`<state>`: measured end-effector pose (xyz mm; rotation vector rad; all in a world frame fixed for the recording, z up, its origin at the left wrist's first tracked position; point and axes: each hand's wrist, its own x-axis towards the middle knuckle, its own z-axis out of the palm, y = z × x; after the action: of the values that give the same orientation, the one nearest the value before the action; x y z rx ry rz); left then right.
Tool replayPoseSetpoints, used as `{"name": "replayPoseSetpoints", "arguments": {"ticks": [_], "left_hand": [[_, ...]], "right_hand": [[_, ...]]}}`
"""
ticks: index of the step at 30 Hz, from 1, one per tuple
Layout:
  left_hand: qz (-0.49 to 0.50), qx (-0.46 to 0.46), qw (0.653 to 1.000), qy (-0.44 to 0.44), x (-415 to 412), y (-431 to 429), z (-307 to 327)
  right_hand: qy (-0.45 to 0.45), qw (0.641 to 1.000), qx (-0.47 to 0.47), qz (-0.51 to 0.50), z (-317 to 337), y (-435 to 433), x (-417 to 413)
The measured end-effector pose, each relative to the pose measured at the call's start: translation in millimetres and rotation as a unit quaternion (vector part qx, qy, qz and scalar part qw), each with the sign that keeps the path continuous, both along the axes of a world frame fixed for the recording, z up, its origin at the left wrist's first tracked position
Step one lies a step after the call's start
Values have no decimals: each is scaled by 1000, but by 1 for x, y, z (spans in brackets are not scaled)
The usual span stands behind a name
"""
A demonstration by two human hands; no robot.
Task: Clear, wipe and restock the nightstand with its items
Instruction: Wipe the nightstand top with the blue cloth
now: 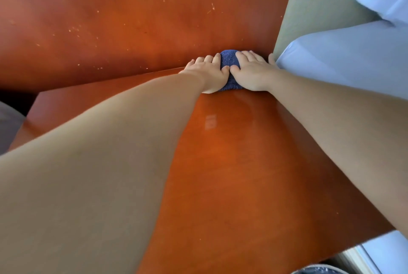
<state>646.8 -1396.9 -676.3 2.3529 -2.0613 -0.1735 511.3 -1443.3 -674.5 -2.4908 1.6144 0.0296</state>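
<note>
Head view: both arms were stretched out across the bench (231,163), and there was the cloth (228,59), right at the far edge, pushed into the seam where the top met the upright wood panel (132,19). It sat in the back right corner, close to the bed sheet (342,59).

The left hand (207,72) lay on the cloth's left half, fingers nearly straight and reaching to the panel, thumb resting on the fabric. The right hand (254,72) pressed the other half, fingers spread and flat, little finger out against the sheet. Neither hand had its fingers wrapped round anything; the thumbs almost met in the middle.

Room to move? Plenty towards the left along the back edge, and the whole glossy stretch between the forearms lay bare. On the right the sheet and a beige headboard (320,8) hemmed the corner in. The left edge dropped off into shadow.

The cloth was dark blue, fluffy, bunched into a small mound. The bench top was orange-brown and shiny, carrying a pale square reflection; the panel showed scattered pale flecks.
</note>
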Motion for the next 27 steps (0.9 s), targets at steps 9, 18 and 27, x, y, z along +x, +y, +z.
{"name": "replayPoseSetpoints", "arguments": {"ticks": [9, 18, 27], "left_hand": [[12, -14, 1000, -4, -1, -1, -1], [3, -16, 1000, -6, -11, 22, -4], [-17, -2, 1000, -5, -52, 80, 0]], "right_hand": [[-17, 1000, -3, -2, -1, -2, 1], [-25, 1000, 4, -12, -4, 21, -13], [-11, 1000, 3, -14, 1, 84, -58]]}}
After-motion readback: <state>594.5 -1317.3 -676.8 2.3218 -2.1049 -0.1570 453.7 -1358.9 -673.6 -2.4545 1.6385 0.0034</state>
